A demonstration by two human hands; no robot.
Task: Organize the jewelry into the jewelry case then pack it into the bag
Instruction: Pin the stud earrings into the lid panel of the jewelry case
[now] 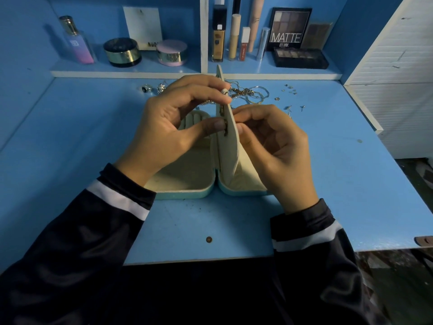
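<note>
A pale blue jewelry case (187, 192) with cream lining lies open on the blue desk. Its cream inner flap (230, 127) stands upright in the middle. My left hand (173, 123) pinches the flap from the left, thumb pressed near small gold pieces on it. From the right, the fingertips of my right hand (271, 146) pinch the flap's other face. Behind the hands lies a tangle of chains and hoops (251, 93). Small earrings and studs (290, 97) are scattered to the right, and rings (147, 88) lie to the left. No bag is in view.
A shelf at the back carries a perfume bottle (78, 42), two round jars (121, 51), makeup tubes (234, 36) and eyeshadow palettes (301, 57). A white cabinet (398, 90) borders the desk on the right. The desk's front edge (199, 260) is near my body.
</note>
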